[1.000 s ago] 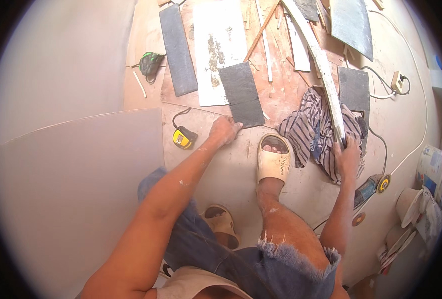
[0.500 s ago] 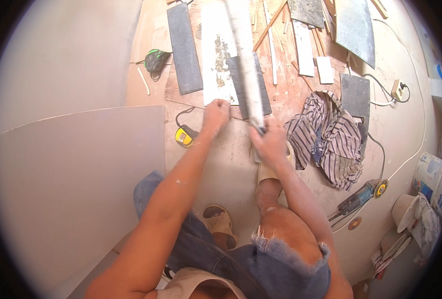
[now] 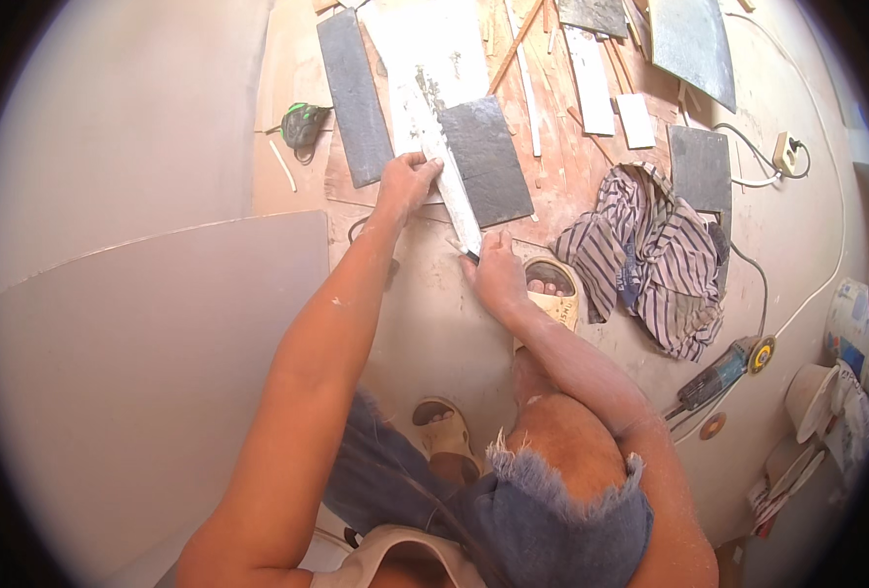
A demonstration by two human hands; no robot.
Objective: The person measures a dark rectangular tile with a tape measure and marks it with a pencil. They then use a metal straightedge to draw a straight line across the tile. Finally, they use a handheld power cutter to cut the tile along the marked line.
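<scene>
Two bare hands at a white strip (image 3: 459, 211) over a littered floor (image 3: 424, 323). The right grip (image 3: 501, 274) is closed about the near end of the strip; a small dark item shows between thumb and fingers there, too small to identify. The strip runs from this grip away and slightly leftward. The left grip (image 3: 407, 186), its fingers bent, touches the strip's left edge farther along; whether it pinches or merely presses cannot be told.

Just beyond the right grip, on the right of the strip, lies a dark tile (image 3: 488, 162). A sandal (image 3: 555, 306), worn on the foot, stands just right of the same grip. Beyond both grips, a white board (image 3: 424, 34) with dark smears lies partly beneath the tile and strip. Beyond the left grip, a narrow dark slab (image 3: 356, 98) lies left of the board, with a tape measure (image 3: 304, 125) to the slab's left.

To the right of the right grip is a crumpled striped cloth (image 3: 640, 274); farther right and nearer the body, a grinder (image 3: 719, 377). Well beyond the right grip lie two white offcuts (image 3: 589, 88), a grey tile (image 3: 701, 169) and, farthest, a bluish slab (image 3: 691, 49).
</scene>
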